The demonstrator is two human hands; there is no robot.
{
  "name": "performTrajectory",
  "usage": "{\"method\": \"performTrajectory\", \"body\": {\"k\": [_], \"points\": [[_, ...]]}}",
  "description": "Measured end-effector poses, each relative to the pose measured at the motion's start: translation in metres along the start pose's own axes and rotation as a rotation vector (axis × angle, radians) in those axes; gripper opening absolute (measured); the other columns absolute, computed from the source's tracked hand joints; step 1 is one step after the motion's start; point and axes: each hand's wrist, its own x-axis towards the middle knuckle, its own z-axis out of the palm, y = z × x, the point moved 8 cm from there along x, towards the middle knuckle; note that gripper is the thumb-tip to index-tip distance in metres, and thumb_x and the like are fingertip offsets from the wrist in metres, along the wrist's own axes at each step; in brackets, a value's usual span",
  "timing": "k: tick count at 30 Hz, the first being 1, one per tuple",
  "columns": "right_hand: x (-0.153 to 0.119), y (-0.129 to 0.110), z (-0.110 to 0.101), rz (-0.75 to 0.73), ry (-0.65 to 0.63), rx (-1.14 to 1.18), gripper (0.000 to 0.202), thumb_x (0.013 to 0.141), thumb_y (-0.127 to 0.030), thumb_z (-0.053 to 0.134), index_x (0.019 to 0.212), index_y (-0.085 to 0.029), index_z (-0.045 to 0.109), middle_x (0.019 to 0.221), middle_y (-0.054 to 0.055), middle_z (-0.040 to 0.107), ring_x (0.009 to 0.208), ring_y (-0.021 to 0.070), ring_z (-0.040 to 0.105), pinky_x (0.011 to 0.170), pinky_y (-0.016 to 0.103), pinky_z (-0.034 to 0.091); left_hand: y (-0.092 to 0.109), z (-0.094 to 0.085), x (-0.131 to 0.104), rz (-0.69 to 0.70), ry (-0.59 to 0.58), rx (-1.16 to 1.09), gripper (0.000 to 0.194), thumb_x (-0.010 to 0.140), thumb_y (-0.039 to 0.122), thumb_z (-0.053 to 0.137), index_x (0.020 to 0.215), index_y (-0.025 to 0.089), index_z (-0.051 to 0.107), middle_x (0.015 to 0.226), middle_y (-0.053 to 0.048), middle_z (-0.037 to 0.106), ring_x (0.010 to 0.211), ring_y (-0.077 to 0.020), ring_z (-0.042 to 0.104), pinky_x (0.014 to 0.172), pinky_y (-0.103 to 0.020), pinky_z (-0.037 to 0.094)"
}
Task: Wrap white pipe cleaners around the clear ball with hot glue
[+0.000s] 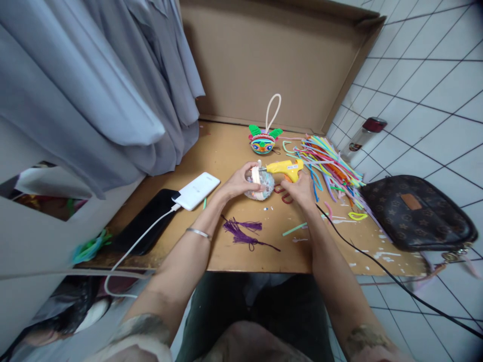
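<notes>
My left hand (240, 182) is closed around a small round ball (267, 185) that looks clear or pale, with a cream fuzzy strip running over it. In my right hand (300, 188) is a yellow hot glue gun (282, 168), a glue stick sticking out of its back. The gun's nozzle points left and meets the top of the ball, or comes very close to it. Behind them sits a colourful lion-head ornament (262, 144) with green ears and a white loop. Purple tassels (241, 231) lie in front of my left hand.
A pile of coloured pipe cleaners (332, 166) lies at the right, near a clear bottle (364, 136) and a brown patterned bag (418, 211). On the left are a white power bank (198, 191) with a cable and a black phone (151, 221). A cardboard panel (264, 65) stands behind.
</notes>
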Motion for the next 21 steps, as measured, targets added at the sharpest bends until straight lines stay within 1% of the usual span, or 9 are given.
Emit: {"method": "performTrajectory", "body": {"k": [5, 11, 17, 21], "points": [[0.0025, 0.0041, 0.0019, 0.012, -0.016, 0.016, 0.040, 0.075, -0.028, 0.073, 0.109, -0.021, 0.054, 0.060, -0.003, 0.071, 0.036, 0.0086, 0.056, 0.037, 0.015, 0.045, 0.0009, 0.0005, -0.0006, 0.002, 0.003, 0.005, 0.081, 0.047, 0.028, 0.085, 0.120, 0.016, 0.053, 0.090, 0.001, 0.060, 0.083, -0.0157, 0.057, 0.077, -0.027, 0.046], [0.0040, 0.0042, 0.0039, -0.009, -0.029, -0.003, 0.039, 0.076, -0.028, 0.072, 0.109, -0.021, 0.053, 0.065, -0.001, 0.072, 0.037, 0.0095, 0.058, 0.036, 0.015, 0.044, 0.0004, 0.0005, 0.0000, -0.001, 0.002, -0.002, 0.082, 0.046, 0.029, 0.086, 0.120, 0.016, 0.052, 0.091, 0.001, 0.059, 0.083, -0.0149, 0.055, 0.077, -0.026, 0.044], [0.0040, 0.0031, 0.0011, -0.003, -0.027, -0.024, 0.042, 0.071, -0.025, 0.074, 0.107, -0.020, 0.053, 0.061, -0.002, 0.070, 0.037, 0.0089, 0.058, 0.036, 0.014, 0.045, 0.0015, 0.0004, -0.0005, -0.002, -0.004, 0.025, 0.082, 0.046, 0.030, 0.086, 0.119, 0.016, 0.052, 0.094, -0.001, 0.061, 0.086, -0.0162, 0.056, 0.079, -0.027, 0.046], [0.0046, 0.0037, 0.0017, -0.001, -0.039, -0.010, 0.041, 0.069, -0.023, 0.075, 0.104, -0.020, 0.053, 0.062, -0.002, 0.071, 0.037, 0.0090, 0.058, 0.035, 0.014, 0.044, 0.0005, -0.0004, -0.0008, -0.005, -0.004, 0.029, 0.081, 0.048, 0.031, 0.086, 0.120, 0.017, 0.052, 0.098, -0.002, 0.062, 0.090, -0.0179, 0.058, 0.084, -0.030, 0.048]]}}
